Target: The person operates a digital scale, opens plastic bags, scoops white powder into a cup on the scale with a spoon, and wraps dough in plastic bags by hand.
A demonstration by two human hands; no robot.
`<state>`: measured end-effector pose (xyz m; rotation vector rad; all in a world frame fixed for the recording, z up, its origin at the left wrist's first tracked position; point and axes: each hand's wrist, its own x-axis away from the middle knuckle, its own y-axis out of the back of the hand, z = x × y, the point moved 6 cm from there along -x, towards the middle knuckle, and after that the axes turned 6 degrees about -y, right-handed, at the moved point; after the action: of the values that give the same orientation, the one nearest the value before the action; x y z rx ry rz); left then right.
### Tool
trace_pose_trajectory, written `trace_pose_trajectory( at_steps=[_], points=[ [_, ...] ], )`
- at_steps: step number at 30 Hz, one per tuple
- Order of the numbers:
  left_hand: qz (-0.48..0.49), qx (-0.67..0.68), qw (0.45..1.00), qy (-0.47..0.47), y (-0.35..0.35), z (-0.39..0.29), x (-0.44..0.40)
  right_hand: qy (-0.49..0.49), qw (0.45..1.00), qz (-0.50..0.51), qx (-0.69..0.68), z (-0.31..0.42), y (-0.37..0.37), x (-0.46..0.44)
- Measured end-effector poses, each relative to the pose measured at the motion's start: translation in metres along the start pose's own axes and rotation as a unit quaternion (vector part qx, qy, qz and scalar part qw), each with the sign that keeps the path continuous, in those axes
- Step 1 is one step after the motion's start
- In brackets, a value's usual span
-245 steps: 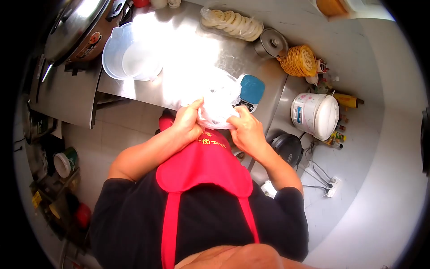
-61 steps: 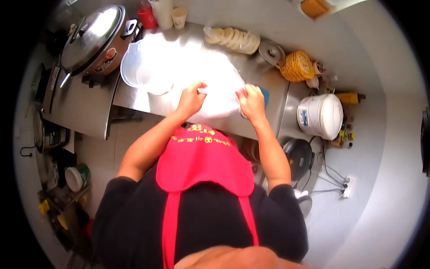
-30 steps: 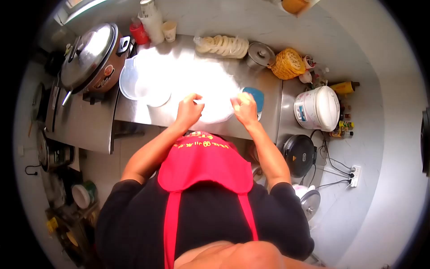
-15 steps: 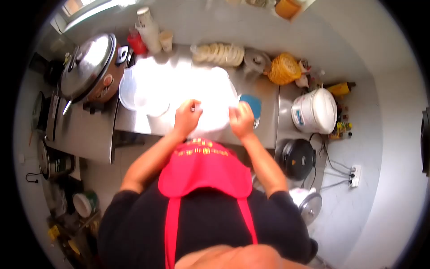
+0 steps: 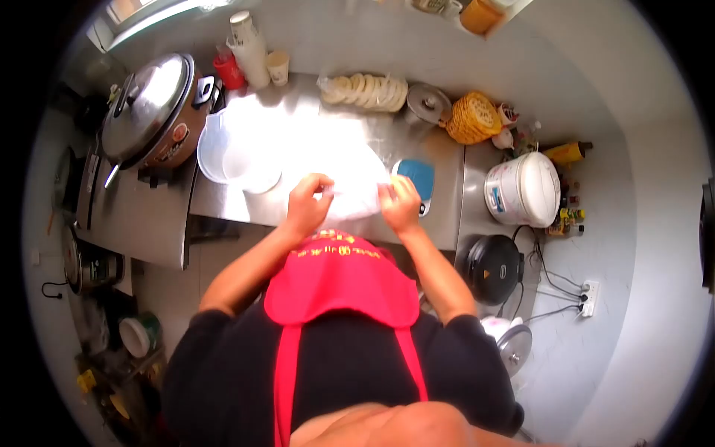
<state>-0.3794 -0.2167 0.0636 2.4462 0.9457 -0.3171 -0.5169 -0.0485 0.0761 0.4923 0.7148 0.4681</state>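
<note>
My left hand [image 5: 307, 205] is closed, with its fingertips pinched on the left side of a thin, whitish plastic bag [image 5: 356, 200]. On its other side my right hand [image 5: 401, 205] pinches the edge with bent fingers. The bag spreads between both hands above the front of the steel counter, and glare washes out much of its outline. Just beyond my right hand lies a flat item with a blue top [image 5: 414, 181]. To the left of my left hand stand a clear plastic jug [image 5: 213, 153] and a whitish tub [image 5: 257, 175], both partly lost in bright light.
Along the wall are stacked paper cups [image 5: 249, 56], bagged pale flatbread rounds [image 5: 365, 91], a lidded metal pot [image 5: 427, 103] and yellow waffle-like rounds [image 5: 474, 118]. A large cooker [image 5: 153, 112] stands left. A white bucket [image 5: 523, 188] and black electric griddle [image 5: 497, 268] stand right.
The whitish bag now hangs lower and flatter between my hands. Both hands have shifted slightly toward my body, and more of the blue-topped item shows.
</note>
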Motion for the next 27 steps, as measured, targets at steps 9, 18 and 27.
trace_pose_trajectory(
  at_steps=[9,18,27],
  points=[
    [0.002,-0.043,0.998,0.051,-0.007,0.021,-0.003,-0.017,0.995,0.087,0.049,-0.028,-0.022,0.009],
    [-0.027,0.002,0.984,-0.178,0.008,-0.061,-0.017,-0.030,0.997,0.010,-0.068,-0.015,0.001,-0.012],
    [0.026,-0.096,0.904,-0.415,-0.022,-0.069,-0.050,0.018,0.996,-0.031,-0.081,-0.053,-0.029,-0.093]
  ],
)
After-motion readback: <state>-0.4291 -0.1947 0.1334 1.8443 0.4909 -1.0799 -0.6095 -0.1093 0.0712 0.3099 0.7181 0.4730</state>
